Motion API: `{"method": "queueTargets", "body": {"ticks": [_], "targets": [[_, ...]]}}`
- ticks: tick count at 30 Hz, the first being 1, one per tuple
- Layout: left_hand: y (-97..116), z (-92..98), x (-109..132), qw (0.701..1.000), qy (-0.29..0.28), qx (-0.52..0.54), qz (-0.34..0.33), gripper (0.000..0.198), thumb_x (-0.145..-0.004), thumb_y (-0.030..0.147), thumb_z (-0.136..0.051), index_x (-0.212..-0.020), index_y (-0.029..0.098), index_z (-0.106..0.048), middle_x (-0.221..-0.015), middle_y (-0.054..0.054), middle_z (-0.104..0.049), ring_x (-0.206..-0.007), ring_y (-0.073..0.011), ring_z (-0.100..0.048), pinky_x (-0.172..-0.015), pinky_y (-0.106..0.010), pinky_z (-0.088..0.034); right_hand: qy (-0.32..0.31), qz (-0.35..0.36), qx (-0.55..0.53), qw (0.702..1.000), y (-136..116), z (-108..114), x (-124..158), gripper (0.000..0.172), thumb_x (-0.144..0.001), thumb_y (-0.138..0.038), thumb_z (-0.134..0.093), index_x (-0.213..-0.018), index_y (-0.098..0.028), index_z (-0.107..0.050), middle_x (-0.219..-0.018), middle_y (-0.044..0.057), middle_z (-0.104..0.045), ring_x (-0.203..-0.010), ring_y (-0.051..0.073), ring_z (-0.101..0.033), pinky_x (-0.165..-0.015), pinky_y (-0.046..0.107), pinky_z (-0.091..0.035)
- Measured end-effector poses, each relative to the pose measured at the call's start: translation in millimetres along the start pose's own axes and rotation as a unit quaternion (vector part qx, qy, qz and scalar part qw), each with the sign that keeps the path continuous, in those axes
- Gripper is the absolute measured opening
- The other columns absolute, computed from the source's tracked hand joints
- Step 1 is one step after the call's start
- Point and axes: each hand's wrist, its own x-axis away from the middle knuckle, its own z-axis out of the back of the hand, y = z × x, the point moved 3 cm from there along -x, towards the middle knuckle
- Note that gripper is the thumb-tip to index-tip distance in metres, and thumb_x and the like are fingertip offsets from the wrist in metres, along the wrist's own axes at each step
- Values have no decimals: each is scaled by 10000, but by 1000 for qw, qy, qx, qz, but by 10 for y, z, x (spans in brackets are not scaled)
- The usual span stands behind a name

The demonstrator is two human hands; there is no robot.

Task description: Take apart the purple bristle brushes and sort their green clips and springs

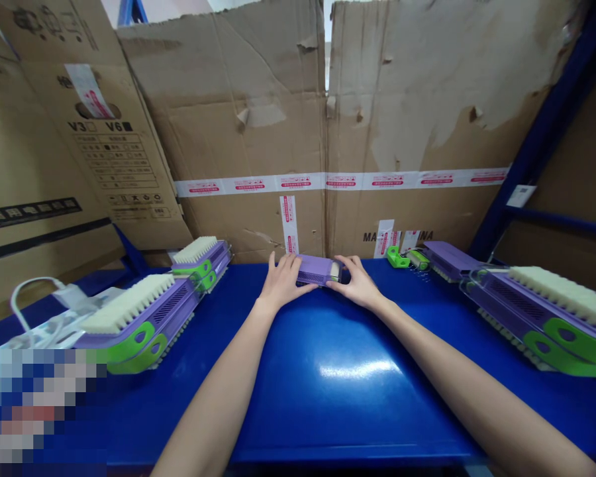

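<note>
A small purple brush (315,269) with a see-through right end lies at the far side of the blue table, between my hands. My left hand (282,281) grips its left end, fingers over the top and thumb at the front edge. Around the right end, my right hand (353,279) closes with thumb and fingers on the clear part. The brush's underside is hidden. Just right of my right hand lie a loose green end piece (398,258) and a small green and clear part (418,259), beside a purple brush body (449,258).
Stacked purple and green brushes with cream bristles stand at the left (134,301) and right (551,311). A white plug with a cable (72,296) is at the far left. Cardboard sheets (248,132) wall off the back of the blue table (328,411); a blue post (531,139) rises at right.
</note>
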Motion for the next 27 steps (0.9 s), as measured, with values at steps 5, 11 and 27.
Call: {"method": "queueTargets", "body": {"ticks": [5, 11, 27], "targets": [[90, -43, -14, 997, -4, -23, -78, 690, -780, 555, -603, -1313, 144, -451, -1368, -204, -488, -1309, -334, -403, -1125, -580, -101, -16, 43, -16, 999, -90, -38, 23, 627, -736, -368, -676, -1293, -165, -474, -1192, 122, -528, -1157, 244, -519, -1038, 422, -388], [155, 18, -41, 994, 27, -42, -98, 776, -756, 533, -636, -1378, 141, -387, -1369, -204, -474, -1290, -338, -414, -1099, -537, -196, -6, 170, 37, 985, -314, -66, 87, 690, -770, -242, -625, -1401, -185, -350, -1320, 161, -415, -1263, 287, -412, -1060, 467, -374], [87, -20, -53, 990, 55, 3, -129, 938, -637, 748, -591, -1332, 141, -424, -1161, -161, -562, -1066, -315, -512, -929, -413, -356, -86, 170, 109, 976, -432, 112, 63, 838, -730, -206, -650, -1463, -210, -244, -1335, 149, -401, -1196, 293, -497, -980, 421, -452]]}}
